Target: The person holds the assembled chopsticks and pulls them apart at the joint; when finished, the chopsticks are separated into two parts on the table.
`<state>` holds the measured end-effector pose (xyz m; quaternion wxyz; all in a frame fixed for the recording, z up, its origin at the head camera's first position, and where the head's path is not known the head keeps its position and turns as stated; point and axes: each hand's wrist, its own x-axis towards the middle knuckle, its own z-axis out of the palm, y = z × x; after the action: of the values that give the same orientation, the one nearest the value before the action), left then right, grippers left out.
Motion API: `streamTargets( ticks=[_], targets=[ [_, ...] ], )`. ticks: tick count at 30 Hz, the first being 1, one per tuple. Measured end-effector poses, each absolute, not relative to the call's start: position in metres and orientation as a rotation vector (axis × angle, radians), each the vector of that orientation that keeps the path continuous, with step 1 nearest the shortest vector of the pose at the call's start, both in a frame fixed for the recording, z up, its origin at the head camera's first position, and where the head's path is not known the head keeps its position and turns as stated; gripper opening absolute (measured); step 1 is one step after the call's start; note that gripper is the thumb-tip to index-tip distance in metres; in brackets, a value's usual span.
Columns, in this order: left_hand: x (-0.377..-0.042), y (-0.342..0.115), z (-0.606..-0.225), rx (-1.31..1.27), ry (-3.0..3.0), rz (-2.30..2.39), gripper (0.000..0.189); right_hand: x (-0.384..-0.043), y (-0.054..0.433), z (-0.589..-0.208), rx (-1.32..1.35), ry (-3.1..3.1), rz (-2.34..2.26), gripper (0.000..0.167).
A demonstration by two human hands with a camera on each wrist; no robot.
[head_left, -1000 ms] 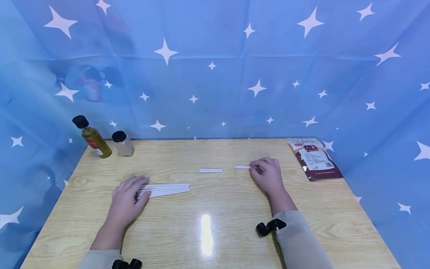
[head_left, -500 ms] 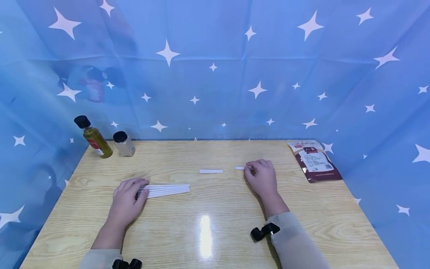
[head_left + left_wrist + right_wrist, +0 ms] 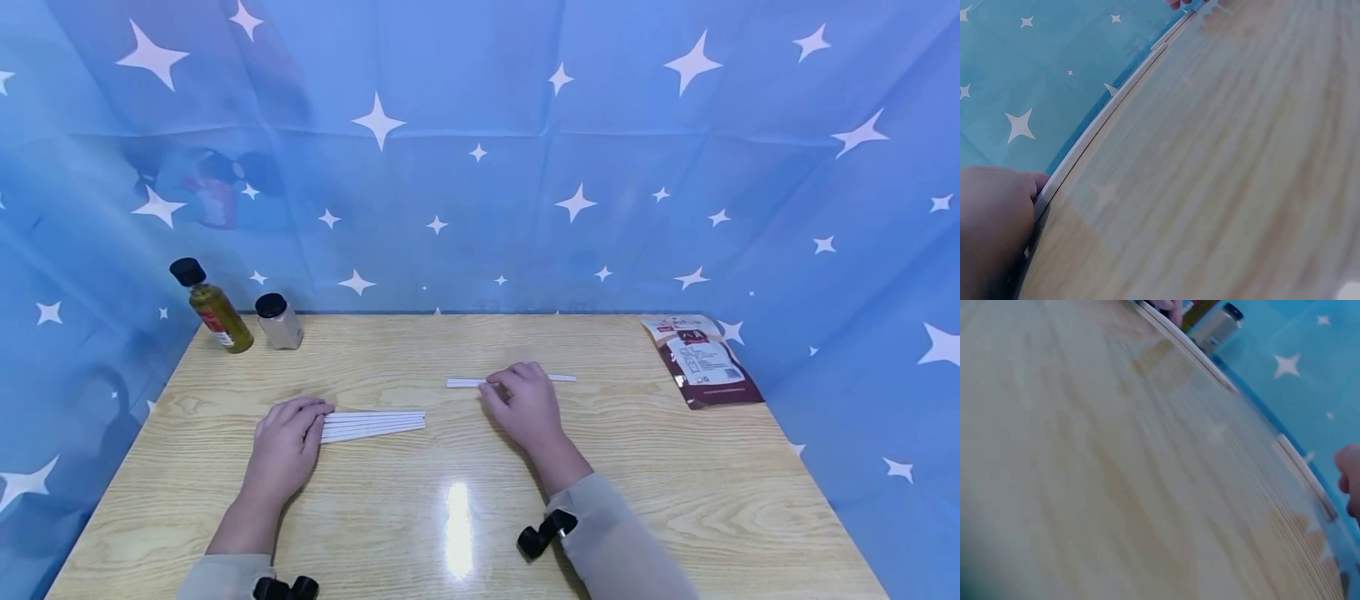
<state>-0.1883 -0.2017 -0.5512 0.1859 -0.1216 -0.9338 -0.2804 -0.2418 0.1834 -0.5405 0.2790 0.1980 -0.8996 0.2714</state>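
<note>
In the head view, my left hand (image 3: 283,446) holds the left end of a flat bundle of several long white sticks (image 3: 378,423), thumb at the near side and fingers at the far side. The bundle lies on the table, its left end hidden by the hand. My right hand (image 3: 528,408) is low over the table, thumb and forefinger at the right end of a short set of white sticks (image 3: 463,383). Beyond that hand, another short white set (image 3: 562,378) sticks out. In the right wrist view, my right hand (image 3: 1350,475) shows close beside the short sticks (image 3: 1304,469), fingers loosely bent.
An oil bottle with a black cap (image 3: 219,318) and a small black-lidded jar (image 3: 282,328) stand at the table's back left. A maroon-and-white food pouch (image 3: 705,362) lies at the back right. Starry blue cloth (image 3: 480,225) hangs behind the wood-grain table (image 3: 420,500).
My right hand has moved left from the right-hand short sticks to the end of the middle ones, leaving the first set lying there. The left hand stays at the bundle, its thumb shifted slightly.
</note>
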Motion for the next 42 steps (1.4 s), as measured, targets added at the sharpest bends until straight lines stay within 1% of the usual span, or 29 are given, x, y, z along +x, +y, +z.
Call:
streamTargets(
  ticks=[3, 9, 16, 20, 26, 34, 42],
  targets=[
    [-0.190, -0.202, -0.551, -0.339, -2.631, -0.781, 0.019, -0.241, 0.170, -0.540, 0.569, -2.393, 0.737, 0.018],
    [-0.189, -0.203, -0.551, -0.317, -2.652, -0.772, 0.018, -0.235, 0.141, -0.543, 0.689, -2.335, 0.754, 0.021],
    [-0.189, -0.201, -0.555, -0.314, -2.609, -0.785, 0.015, -0.215, 0.091, -0.542, 0.813, -2.446, 0.647, 0.026],
    [-0.189, -0.202, -0.555, -0.319, -2.589, -0.793, 0.014, -0.205, 0.072, -0.540, 0.804, -2.528, 0.604, 0.025],
    [-0.190, -0.202, -0.554, -0.320, -2.580, -0.791, 0.012, -0.203, 0.068, -0.539, 0.745, -2.567, 0.643, 0.023],
    [-0.189, -0.201, -0.551, -0.307, -2.602, -0.783, 0.012, -0.204, 0.070, -0.544, 0.669, -2.557, 0.657, 0.015],
    [-0.190, -0.200, -0.552, -0.310, -2.602, -0.788, 0.011, -0.206, 0.069, -0.543, 0.557, -2.637, 0.857, 0.010]
  ],
)
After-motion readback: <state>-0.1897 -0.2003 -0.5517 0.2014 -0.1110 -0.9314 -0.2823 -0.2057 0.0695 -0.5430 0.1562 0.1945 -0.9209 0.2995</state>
